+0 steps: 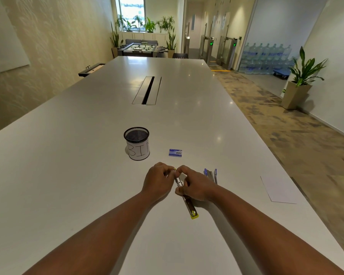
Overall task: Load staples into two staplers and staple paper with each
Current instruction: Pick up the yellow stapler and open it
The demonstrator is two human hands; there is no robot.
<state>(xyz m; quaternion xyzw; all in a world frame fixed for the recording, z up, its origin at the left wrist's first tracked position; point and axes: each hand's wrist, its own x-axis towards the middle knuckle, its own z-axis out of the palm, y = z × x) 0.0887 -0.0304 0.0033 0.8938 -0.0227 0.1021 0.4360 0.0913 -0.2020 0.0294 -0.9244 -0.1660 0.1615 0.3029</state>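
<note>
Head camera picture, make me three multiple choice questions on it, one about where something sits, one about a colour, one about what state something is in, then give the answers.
1. Where does the small staple box lie?
A. inside the mesh cup
B. on the table, right of the mesh cup
C. on the sheet of paper

2. What colour are the ends of the stapler under the hands?
A. yellow
B. red
C. black

3. How is that stapler?
A. closed
B. swung open and lying flat on the table
C. standing upright in the cup

Answers
1. B: the box sits on bare tabletop to the right of the cup, far from the paper.
2. A: the near end cap is yellow, while the other stapler is blue.
3. B: it stretches out long, with the left hand and right hand pinching along it.
</note>
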